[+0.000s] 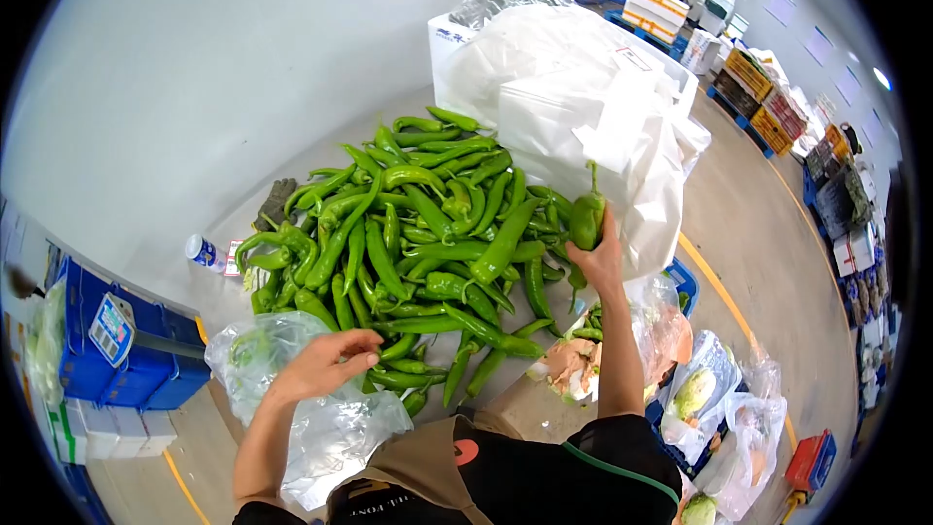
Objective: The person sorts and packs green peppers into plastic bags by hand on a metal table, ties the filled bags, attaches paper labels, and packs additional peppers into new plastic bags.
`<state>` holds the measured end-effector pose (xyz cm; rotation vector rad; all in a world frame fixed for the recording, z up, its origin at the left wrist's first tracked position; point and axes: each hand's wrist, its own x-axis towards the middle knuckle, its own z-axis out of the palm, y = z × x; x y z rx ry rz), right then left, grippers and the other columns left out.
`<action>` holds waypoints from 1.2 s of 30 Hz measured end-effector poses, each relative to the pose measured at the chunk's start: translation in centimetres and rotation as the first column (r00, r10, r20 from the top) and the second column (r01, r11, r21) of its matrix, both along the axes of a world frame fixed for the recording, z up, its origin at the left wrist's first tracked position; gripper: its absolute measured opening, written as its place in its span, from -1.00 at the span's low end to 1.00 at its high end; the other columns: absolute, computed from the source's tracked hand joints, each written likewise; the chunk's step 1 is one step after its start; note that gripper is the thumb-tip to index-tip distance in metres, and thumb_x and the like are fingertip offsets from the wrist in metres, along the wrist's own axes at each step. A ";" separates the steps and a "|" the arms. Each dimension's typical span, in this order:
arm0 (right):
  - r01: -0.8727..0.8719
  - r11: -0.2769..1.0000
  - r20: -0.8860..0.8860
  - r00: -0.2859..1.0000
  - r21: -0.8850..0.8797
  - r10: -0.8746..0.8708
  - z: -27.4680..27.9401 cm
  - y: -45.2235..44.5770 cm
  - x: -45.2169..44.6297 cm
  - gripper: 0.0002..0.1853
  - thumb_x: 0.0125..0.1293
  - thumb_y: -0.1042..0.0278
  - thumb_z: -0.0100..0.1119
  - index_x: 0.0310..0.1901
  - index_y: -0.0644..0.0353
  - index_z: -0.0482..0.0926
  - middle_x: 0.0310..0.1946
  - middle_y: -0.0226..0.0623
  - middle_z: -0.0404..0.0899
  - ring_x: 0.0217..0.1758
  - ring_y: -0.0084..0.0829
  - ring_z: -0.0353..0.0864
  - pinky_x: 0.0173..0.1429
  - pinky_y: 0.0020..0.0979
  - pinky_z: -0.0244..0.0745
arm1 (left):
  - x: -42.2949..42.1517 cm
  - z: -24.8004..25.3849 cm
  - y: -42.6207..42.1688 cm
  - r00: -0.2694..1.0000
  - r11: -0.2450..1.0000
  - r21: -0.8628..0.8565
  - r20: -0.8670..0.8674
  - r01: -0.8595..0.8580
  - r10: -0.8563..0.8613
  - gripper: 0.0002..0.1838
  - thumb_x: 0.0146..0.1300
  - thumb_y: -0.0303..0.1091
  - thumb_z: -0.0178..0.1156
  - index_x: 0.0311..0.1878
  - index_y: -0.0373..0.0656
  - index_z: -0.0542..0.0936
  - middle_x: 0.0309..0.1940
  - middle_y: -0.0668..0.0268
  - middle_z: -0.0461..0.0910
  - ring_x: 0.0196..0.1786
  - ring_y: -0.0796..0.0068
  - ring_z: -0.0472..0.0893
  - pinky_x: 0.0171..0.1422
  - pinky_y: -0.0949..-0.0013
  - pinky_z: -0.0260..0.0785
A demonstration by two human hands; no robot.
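A large heap of long green peppers (418,233) lies on a grey surface in front of me. My right hand (598,251) is closed around a green pepper (587,220) at the heap's right side, its stem pointing up. At the near left edge of the heap, my left hand (330,362) hovers over or rests by the peppers, fingers partly spread and nothing visible in them. A clear plastic bag (340,433) lies under and beside my left wrist.
Behind the heap stands a white box (449,68) with white plastic sheeting (583,87). A blue-white can (202,252) and dark gloves (275,202) are left. Blue crates (146,340) stand far left; bagged vegetables (695,394) lie at lower right.
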<state>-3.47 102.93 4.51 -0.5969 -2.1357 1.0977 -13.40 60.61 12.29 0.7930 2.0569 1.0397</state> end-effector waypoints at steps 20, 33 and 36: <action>-0.376 0.443 -0.221 0.905 -0.814 0.363 3.4 0.2 -7.2 -0.36 -0.08 0.53 0.32 0.12 0.38 0.35 -0.18 -0.14 0.54 -0.20 -0.29 0.59 -0.13 -0.33 0.54 | -12.4 -9.0 21.1 0.742 0.853 0.067 0.530 -0.518 0.409 -0.64 0.18 -0.35 0.28 -0.05 -0.39 0.52 -0.43 0.28 0.56 -0.51 0.57 0.42 -0.48 0.47 0.21; -0.431 -0.135 -0.451 0.860 -0.892 0.240 -3.7 -13.0 -7.6 -0.43 0.14 0.25 0.36 0.14 0.21 0.36 -0.04 -0.20 0.55 0.01 -0.24 0.56 0.10 -0.19 0.51 | 1.2 -3.0 12.0 0.972 0.956 0.226 -0.099 -0.185 0.212 -0.48 0.23 -0.34 0.20 0.23 -0.29 0.35 -0.38 0.26 0.57 -0.35 0.55 0.50 -0.26 0.39 0.38; -0.516 -0.129 -0.528 0.786 -0.847 0.321 -2.6 -15.5 -6.3 -0.39 0.15 0.27 0.33 0.19 0.25 0.31 0.04 -0.08 0.50 0.03 -0.18 0.55 0.14 -0.14 0.49 | 2.5 -2.5 10.6 0.901 0.992 0.041 -0.415 -0.117 0.123 -0.55 0.17 -0.18 0.23 -0.05 -0.38 0.43 -0.48 -0.02 0.54 -0.40 0.09 0.59 -0.27 0.17 0.41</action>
